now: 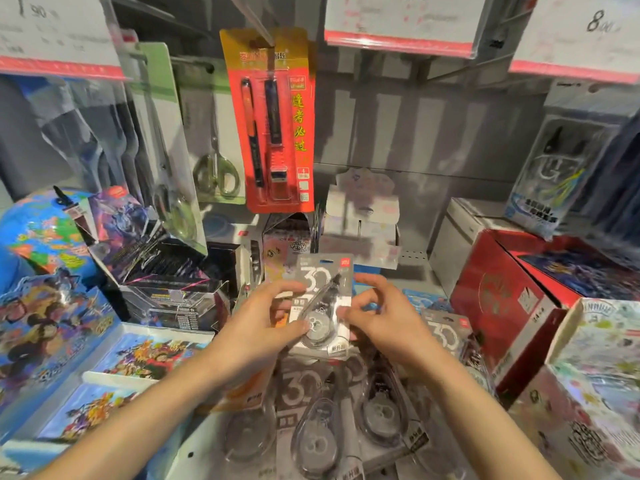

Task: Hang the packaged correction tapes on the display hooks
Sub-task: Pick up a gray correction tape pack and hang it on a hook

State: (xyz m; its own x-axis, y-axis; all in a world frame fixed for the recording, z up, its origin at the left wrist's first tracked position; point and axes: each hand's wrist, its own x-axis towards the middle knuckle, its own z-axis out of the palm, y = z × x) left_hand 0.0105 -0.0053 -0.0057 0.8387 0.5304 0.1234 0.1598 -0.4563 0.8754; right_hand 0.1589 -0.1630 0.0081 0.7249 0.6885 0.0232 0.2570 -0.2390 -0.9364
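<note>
Head view looks down on both hands meeting over a cluttered stationery shelf, and between them sits one packaged correction tape (320, 303), upright and tilted slightly, with a big "30" on its grey card. Left hand (268, 318) grips its left edge, fingers curled across the upper face and the thumb pressed near the round clear dispenser. Right hand (379, 315) pinches the right edge, fingers bent round the side of the card. Below the hands, nearer the camera, more correction tape packs (318, 427) lie flat in a loose pile on the shelf, one further pack (446, 332) just right of the right wrist. Up above, far and centre, a red pen pack (273, 126) hangs from a display hook (254, 20), with packaged scissors (216, 168) hanging to its left.
</note>
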